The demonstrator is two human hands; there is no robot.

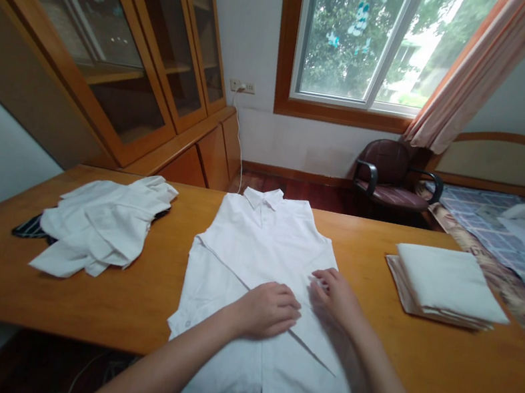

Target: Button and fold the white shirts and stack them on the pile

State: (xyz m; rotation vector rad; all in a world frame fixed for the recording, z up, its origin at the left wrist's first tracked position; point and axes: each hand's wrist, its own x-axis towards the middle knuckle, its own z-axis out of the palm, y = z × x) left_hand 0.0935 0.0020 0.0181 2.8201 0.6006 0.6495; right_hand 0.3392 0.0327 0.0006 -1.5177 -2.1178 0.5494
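Note:
A white collared shirt [255, 236] lies spread on the wooden table, its collar pointing away from me and its lower hem hanging over the near edge. A long diagonal fold edge crosses its front from upper left to lower right. At the left side a cuff with a button [188, 323] sticks out. My left hand [269, 309] rests palm down on the middle of the shirt, over that fold edge, fingers lightly bent. Close to the shirt's right side is my right hand [334, 295], with thumb and fingers curved and apart, touching the cloth.
Crumpled white garments [103, 222] lie on the table's left, with dark striped cloth [28, 226] underneath. A folded white stack [450, 284] sits at the right. Beyond the table [361, 241] stand a glass-door cabinet [176, 107], a maroon armchair [389, 171] and a bed [502, 218].

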